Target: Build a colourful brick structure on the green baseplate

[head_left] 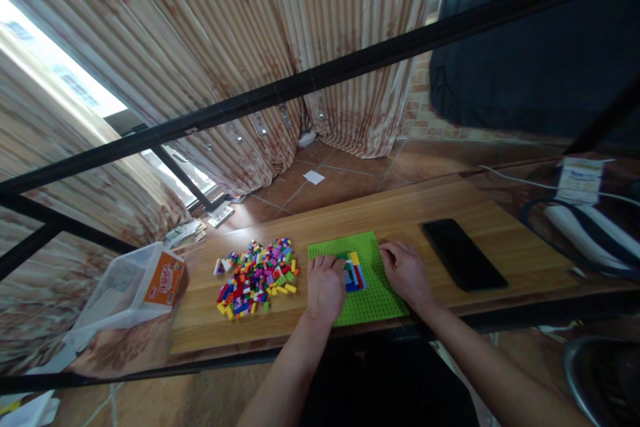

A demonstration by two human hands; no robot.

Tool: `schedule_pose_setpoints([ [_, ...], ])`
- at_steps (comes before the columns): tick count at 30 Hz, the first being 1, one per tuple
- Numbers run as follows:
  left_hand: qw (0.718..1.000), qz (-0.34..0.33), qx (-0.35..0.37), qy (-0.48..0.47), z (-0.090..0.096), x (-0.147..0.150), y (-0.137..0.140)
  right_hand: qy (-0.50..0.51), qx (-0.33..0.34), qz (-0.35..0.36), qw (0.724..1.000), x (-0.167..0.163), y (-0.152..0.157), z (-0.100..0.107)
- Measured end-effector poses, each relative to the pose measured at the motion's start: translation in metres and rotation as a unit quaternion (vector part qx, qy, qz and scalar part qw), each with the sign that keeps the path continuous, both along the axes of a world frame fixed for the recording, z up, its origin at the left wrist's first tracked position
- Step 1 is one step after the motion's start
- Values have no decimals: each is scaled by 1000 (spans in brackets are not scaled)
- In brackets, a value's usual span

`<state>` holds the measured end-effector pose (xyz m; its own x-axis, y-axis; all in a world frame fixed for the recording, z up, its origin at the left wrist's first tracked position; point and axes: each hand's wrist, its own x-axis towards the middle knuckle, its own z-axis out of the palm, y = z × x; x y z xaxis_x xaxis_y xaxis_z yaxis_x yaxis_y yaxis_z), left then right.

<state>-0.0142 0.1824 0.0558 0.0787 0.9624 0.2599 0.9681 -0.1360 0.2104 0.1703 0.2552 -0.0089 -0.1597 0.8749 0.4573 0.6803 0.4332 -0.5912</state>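
Beside bricks [257,275], orange-labelled box [131,287], writing unreadable

Both forearms bare, reaching forward side by side. Left grip [325,287] palm down, fingers curled loosely, resting at the left edge of the green baseplate [370,303]. Right grip [406,272] palm down, fingers bent, on its right edge.

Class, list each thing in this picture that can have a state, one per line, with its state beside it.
Green baseplate: flat on the table, partly built.
Small block patch: pressed on.
Loose bricks: heaped, unsorted.
Phone: screen dark, lying flat.
Plastic box: tipped on its side, open.
Left hand: resting on the baseplate.
Right hand: resting on the baseplate.
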Motion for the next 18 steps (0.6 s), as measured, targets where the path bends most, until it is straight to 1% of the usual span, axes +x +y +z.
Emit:
schedule_pose_setpoints([
  [3, 1000, 3, -10, 20, 1, 1, 1, 4, 6, 1, 1000, 0, 0, -1],
  [8, 999, 33, -8, -22, -4, 1, -2, 4, 10, 0, 1000, -1, -1, -2],
  [11, 999, 41, -3, -28, -6, 1, -4, 3, 13, -3, 1000, -1, -1, -2],
  [18, 999, 35, -13, -1, -2, 2, -3, 5, 12, -1, 1000, -1, -1, -1],
])
